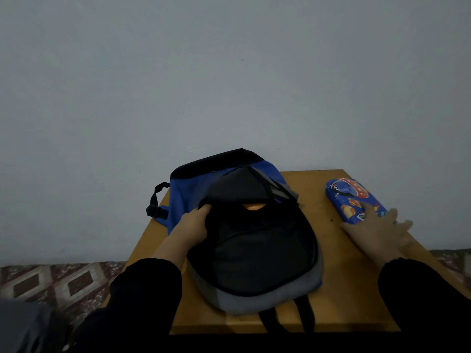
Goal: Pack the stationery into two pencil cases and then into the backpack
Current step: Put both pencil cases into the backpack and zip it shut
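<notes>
A black, grey and blue backpack (pixel 254 250) lies flat on the wooden table (pixel 349 296), its top compartment gaping open. Something orange (pixel 253 207) shows inside the opening. My left hand (pixel 193 222) grips the left edge of the opening's black flap. A blue pencil case (pixel 354 200) with a space print lies at the table's far right. My right hand (pixel 379 228) has its fingers spread, and the fingertips touch the near end of that case.
A plain wall stands right behind the table. Black shoulder straps (pixel 288 317) hang over the table's near edge, and a strap loop (pixel 155 202) sticks out at the bag's far left. Patterned flooring (pixel 63 278) lies to the left, below table level.
</notes>
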`<move>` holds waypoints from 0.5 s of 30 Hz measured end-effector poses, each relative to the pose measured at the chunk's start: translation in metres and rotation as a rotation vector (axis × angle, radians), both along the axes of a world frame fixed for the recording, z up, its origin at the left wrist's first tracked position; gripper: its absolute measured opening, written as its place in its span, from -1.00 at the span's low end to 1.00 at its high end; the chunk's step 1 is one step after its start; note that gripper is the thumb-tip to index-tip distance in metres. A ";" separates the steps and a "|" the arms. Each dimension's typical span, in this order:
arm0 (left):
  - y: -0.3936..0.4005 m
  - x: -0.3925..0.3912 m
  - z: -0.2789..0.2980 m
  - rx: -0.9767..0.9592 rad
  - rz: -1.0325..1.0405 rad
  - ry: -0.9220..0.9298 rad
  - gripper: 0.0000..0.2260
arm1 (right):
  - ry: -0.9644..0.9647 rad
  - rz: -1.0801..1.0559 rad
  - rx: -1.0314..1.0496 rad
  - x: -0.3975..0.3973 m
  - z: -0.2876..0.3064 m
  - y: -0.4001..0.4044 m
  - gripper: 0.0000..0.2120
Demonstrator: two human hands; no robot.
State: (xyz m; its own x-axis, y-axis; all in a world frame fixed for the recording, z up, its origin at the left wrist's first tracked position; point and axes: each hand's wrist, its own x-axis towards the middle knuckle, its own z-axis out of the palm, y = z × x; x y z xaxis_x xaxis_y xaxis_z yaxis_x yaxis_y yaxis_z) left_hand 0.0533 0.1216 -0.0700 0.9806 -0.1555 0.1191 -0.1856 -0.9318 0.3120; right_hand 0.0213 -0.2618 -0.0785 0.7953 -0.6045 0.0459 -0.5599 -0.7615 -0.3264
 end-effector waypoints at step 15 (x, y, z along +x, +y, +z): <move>-0.002 -0.003 -0.002 0.010 0.043 0.013 -0.57 | -0.313 0.036 0.138 -0.013 -0.023 0.013 -0.25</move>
State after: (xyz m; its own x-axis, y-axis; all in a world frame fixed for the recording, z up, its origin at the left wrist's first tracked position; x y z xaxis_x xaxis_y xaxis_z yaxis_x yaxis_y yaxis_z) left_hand 0.0507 0.1196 -0.0718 0.9879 -0.1143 0.1050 -0.1413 -0.9420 0.3045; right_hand 0.0085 -0.2485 -0.1018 0.7765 -0.5938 0.2107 -0.3903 -0.7158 -0.5790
